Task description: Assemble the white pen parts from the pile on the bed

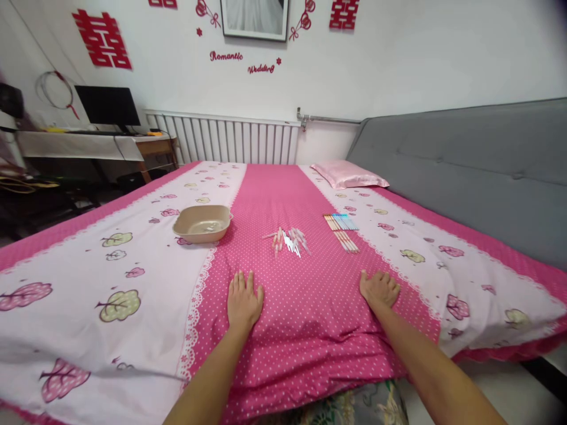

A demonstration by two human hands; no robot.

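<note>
A bed (310, 330) spread with a pink dotted and tree-patterned sheet carries a beige basin (202, 224), a loose pile of small pen parts (289, 240), a row of pens (341, 230), a pink pillow (349, 175) and both flat palms.

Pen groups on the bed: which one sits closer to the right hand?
The neat row of pens, lying parallel toward the pillow side, above the right hand. The loose scattered pile lies on the pink centre strip, between the two hands.

The pink, white-dotted cloth bedsheet (305, 319) looks matt; the beige plastic basin (202, 224) smooth; the pink satin pillow (349, 175) glossy.
</note>
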